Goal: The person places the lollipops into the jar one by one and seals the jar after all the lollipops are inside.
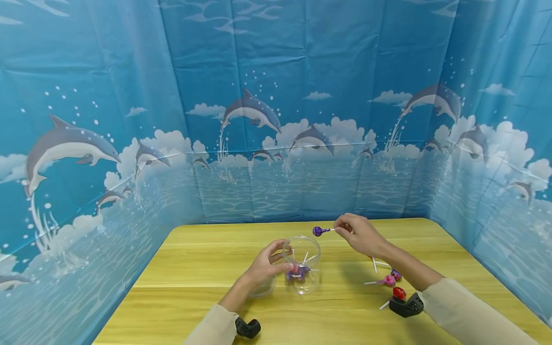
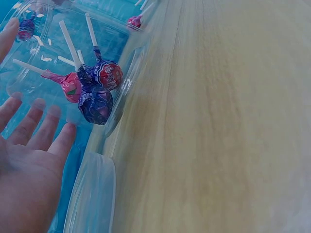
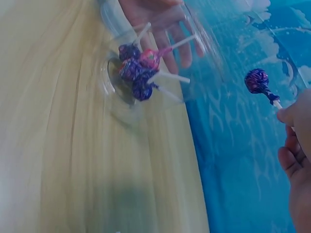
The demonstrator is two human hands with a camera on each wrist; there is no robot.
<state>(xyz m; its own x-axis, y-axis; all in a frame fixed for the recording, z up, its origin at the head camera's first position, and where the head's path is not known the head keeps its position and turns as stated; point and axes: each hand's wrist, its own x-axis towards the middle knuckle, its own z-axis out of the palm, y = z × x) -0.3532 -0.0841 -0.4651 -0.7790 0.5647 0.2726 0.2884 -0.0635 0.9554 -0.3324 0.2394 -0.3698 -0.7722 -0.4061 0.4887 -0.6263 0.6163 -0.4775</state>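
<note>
A clear plastic jar [image 1: 314,285] stands upright on the table, with several wrapped lollipops [image 2: 95,104] in its bottom, purple and pink, sticks pointing upward. My left hand [image 1: 264,266] holds the jar from its left side, thumb in front and fingers behind. Between the finger and thumb of my right hand [image 1: 361,235] is the white stick of a purple lollipop [image 1: 318,231]. Its round head points left, above and right of the jar's opening, apart from the rim. Beneath my left hand lies a round clear lid [image 1: 264,290], partly hidden.
Right of the jar, under my right forearm, lie a pink lollipop [image 1: 389,281], a purple one [image 1: 396,275] and a red one [image 1: 399,293], along with more white sticks. A blue dolphin-print curtain [image 1: 276,187] hangs behind the yellow wooden table [image 1: 172,297].
</note>
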